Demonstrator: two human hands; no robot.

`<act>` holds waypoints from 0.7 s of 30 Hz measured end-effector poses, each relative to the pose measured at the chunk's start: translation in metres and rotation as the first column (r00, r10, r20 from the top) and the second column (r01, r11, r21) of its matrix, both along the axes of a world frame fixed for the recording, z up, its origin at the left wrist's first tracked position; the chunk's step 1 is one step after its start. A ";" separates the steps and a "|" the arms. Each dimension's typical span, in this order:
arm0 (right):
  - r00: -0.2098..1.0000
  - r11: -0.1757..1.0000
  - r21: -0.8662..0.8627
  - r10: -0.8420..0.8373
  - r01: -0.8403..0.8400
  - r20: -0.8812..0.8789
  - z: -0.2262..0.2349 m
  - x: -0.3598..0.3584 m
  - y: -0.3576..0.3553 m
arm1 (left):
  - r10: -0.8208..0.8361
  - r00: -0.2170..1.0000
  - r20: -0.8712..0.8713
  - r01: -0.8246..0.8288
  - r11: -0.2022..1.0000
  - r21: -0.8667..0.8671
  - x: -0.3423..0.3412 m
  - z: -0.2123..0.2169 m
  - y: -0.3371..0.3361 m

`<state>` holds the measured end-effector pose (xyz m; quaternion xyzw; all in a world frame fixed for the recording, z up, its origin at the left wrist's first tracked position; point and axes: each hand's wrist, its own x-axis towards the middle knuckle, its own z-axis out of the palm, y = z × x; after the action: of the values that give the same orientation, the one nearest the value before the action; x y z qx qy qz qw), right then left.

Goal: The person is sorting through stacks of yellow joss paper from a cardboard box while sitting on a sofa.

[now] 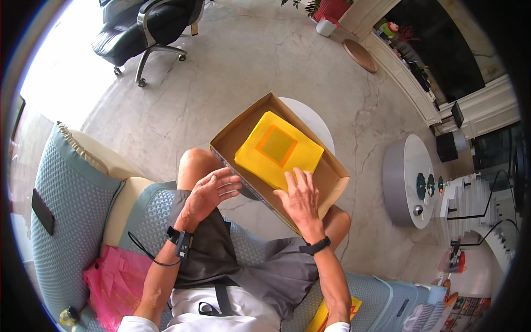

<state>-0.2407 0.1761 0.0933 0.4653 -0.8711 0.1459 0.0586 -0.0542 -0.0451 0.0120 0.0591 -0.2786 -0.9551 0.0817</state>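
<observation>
In front of my knees an open cardboard box [238,128] sits tilted on a small round white table [318,123]. Inside it lies a stack of flat yellow paper sheets or packets [257,126], with an orange-bordered square on top. My right hand [300,196] reaches over the box's near side, fingers spread on the lower edge of the yellow stack. Just outside the box's left near wall, my left hand [213,191] is held with the fingers apart and nothing in them. Whether it touches the box wall, I cannot tell.
I sit on a light blue quilted sofa [77,193]. A pink plastic bag [116,285] lies by my left arm, a dark phone [42,212] on the sofa's arm. A yellow packet [348,310] is beside my right elbow. An oval table [399,182] stands right, a black office chair [157,27] far left.
</observation>
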 end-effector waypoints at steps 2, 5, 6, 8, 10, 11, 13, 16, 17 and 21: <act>1.000 0.993 0.119 -0.001 0.003 -0.017 -0.009 0.001 -0.005 | 0.000 1.000 0.000 0.000 1.000 0.007 0.000 -0.001 0.000; 0.995 0.991 0.129 -0.022 0.034 -0.094 -0.021 -0.002 -0.005 | 0.002 1.000 -0.014 -0.001 1.000 0.022 -0.002 0.002 0.000; 0.995 0.991 0.128 -0.017 0.029 -0.094 -0.024 -0.001 -0.005 | 0.000 1.000 -0.023 0.000 1.000 0.031 -0.002 0.003 0.001; 0.993 0.994 0.103 -0.007 0.020 -0.121 -0.029 0.001 -0.003 | 0.003 1.000 -0.019 -0.002 0.999 0.032 -0.001 0.003 0.001; 0.990 0.995 0.095 0.029 -0.016 -0.140 -0.029 0.002 -0.002 | 0.004 1.000 -0.015 -0.004 1.000 0.029 -0.001 0.002 -0.001; 0.986 0.995 0.089 0.061 -0.047 -0.157 -0.029 0.001 -0.001 | 0.002 1.000 0.004 -0.002 1.000 0.028 0.000 0.001 -0.001; 0.991 0.997 0.056 0.062 -0.055 -0.120 -0.025 -0.001 -0.001 | -0.005 1.000 0.020 0.004 1.000 0.027 0.000 0.000 0.000; 0.999 0.998 -0.043 0.044 -0.045 -0.030 -0.021 -0.007 -0.002 | -0.011 1.000 -0.009 0.011 1.000 0.016 0.001 0.002 0.000; 0.999 0.994 -0.106 0.030 -0.027 0.026 -0.021 -0.010 -0.003 | -0.009 1.000 -0.007 0.009 1.000 0.010 0.001 0.002 0.001; 0.996 0.972 -0.236 0.017 0.004 0.085 -0.024 -0.018 -0.002 | -0.005 1.000 0.023 0.005 1.000 -0.005 0.000 0.002 0.002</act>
<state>-0.2588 0.1739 0.0693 0.4512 -0.8477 0.2684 0.0753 -0.0542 -0.0427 0.0136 0.0691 -0.2823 -0.9538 0.0760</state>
